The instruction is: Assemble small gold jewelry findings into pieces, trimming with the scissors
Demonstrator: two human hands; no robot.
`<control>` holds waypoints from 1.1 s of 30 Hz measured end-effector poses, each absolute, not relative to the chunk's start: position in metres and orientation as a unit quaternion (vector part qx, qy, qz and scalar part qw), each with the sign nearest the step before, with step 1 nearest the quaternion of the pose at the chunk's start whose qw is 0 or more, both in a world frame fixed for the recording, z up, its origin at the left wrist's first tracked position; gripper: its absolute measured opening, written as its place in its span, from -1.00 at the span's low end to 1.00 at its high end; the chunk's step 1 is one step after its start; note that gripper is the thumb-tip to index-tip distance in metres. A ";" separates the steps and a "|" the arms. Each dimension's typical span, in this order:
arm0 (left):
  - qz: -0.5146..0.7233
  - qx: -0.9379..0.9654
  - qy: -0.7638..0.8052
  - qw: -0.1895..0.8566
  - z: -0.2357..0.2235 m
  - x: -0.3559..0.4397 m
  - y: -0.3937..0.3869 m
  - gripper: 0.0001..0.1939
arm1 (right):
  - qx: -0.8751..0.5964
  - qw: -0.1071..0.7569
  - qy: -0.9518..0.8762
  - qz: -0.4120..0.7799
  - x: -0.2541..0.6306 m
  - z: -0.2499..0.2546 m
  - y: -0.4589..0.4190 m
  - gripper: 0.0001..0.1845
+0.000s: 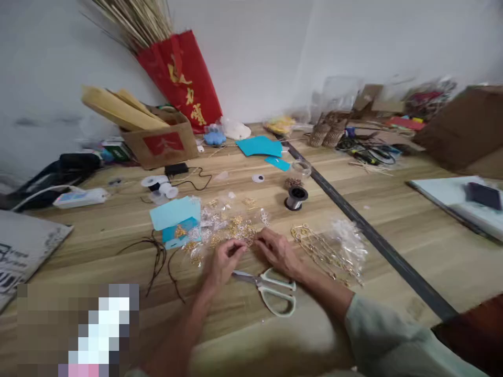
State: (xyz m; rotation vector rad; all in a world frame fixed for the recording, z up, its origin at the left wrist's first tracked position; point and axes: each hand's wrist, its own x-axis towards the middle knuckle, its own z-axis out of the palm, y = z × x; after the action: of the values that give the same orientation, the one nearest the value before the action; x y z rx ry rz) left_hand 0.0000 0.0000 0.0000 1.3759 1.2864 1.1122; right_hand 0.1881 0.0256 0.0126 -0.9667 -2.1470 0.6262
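My left hand is closed in a pinch at the front edge of a pile of small gold and silver jewelry findings. Close beside it, my right hand has its fingers bent together over the right side of the same pile. Whatever either hand pinches is too small to make out. Just below the hands lie scissors with pale green handles, blades pointing left. Gold chains with beads rest to the right, along with small clear plastic bags. Blue cards and dark cords lie left of the pile.
Behind the hands stand a dark wire spool and a clear jar. A black strip crosses the table. Farther back are blue sheets, a cardboard box and a red bag. A power strip lies left.
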 end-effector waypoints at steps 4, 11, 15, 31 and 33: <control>0.465 0.519 0.529 0.483 0.005 0.002 0.002 -0.75 | -0.364 0.335 -0.830 0.258 0.190 0.010 0.028 -0.84; 0.473 0.481 0.528 0.516 0.009 -0.002 0.004 -0.67 | -0.364 0.325 -0.827 0.280 0.193 0.008 0.033 -0.77; 0.454 0.512 0.532 0.498 0.011 -0.007 0.005 -0.69 | -0.377 0.307 -0.829 0.275 0.195 0.007 0.035 -0.82; 0.206 0.714 0.609 0.278 0.039 -0.036 -0.002 -0.85 | -0.375 0.220 -0.867 0.242 0.195 0.015 0.027 -0.90; 0.191 0.722 0.605 0.276 0.040 -0.038 -0.003 -0.83 | -0.368 0.217 -0.872 0.238 0.194 0.015 0.026 -0.90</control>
State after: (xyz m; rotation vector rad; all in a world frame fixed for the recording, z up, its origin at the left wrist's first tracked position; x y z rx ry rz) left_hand -0.0383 -0.0027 0.0400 1.9390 1.6253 0.5120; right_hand 0.1943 0.0255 0.0146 -1.0202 -2.4156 0.6591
